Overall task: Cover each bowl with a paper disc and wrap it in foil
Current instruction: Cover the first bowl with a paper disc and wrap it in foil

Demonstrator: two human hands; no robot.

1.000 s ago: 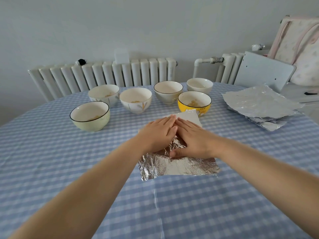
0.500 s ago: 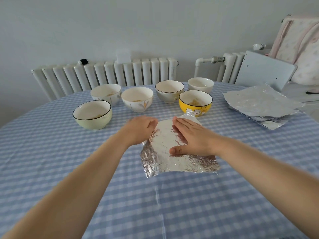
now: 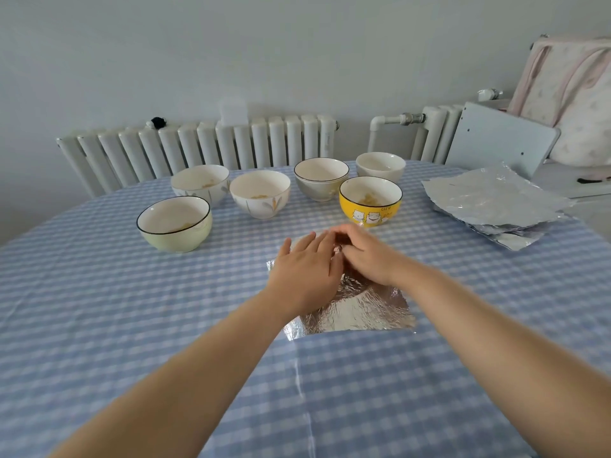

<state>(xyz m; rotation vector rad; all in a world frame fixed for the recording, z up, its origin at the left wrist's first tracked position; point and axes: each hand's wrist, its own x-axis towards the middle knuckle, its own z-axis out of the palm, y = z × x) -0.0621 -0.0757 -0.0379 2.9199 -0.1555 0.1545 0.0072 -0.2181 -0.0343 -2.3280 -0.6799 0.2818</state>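
Observation:
A crinkled foil sheet (image 3: pixel 363 309) lies flat on the checked tablecloth in front of me. My left hand (image 3: pixel 304 269) rests on its left part with straight fingers. My right hand (image 3: pixel 367 256) sits beside it at the sheet's far edge, its fingers curled down and pinching the foil there. Behind the hands stand several open bowls: a pale green one (image 3: pixel 174 223), a yellow cartoon one (image 3: pixel 370 201) just beyond my fingertips, a grey one (image 3: pixel 321 178) and three white ones, among them (image 3: pixel 260 193). Some hold crumbs of food. No paper disc is in view.
A stack of foil sheets (image 3: pixel 496 200) lies at the table's right edge. Behind the round table (image 3: pixel 99 309) a white radiator (image 3: pixel 198 143) runs along the wall. A grey board (image 3: pixel 499 140) and a pink padded seat stand at the right.
My left hand came back from the foil's left edge onto the sheet. My right hand slid to the far edge and curled its fingers; the raised far corner no longer shows.

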